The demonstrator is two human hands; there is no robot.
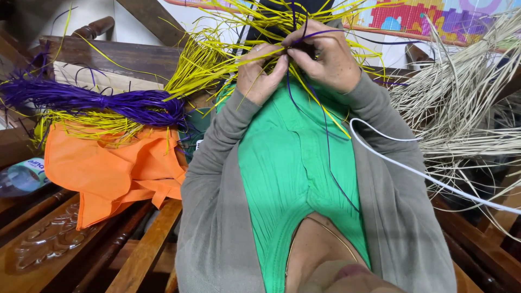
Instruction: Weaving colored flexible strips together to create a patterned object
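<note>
Yellow straw strands pinched with purple strand between both hands at chest. Left hand and right hand closed, fingertips meeting. Strands judged light, springy, brittle if creased; best gripped near crossing point. Yellow fans up and leftward; purple trails down over green top. Purple bundle, orange bag, pale straw heap alongside.

Glossy, smooth yellow straw and purple straw; dry, matt pale straw. Matt orange cloth. Dark, worn wood bench. Ribbed green knit top; soft grey cardigan.
</note>
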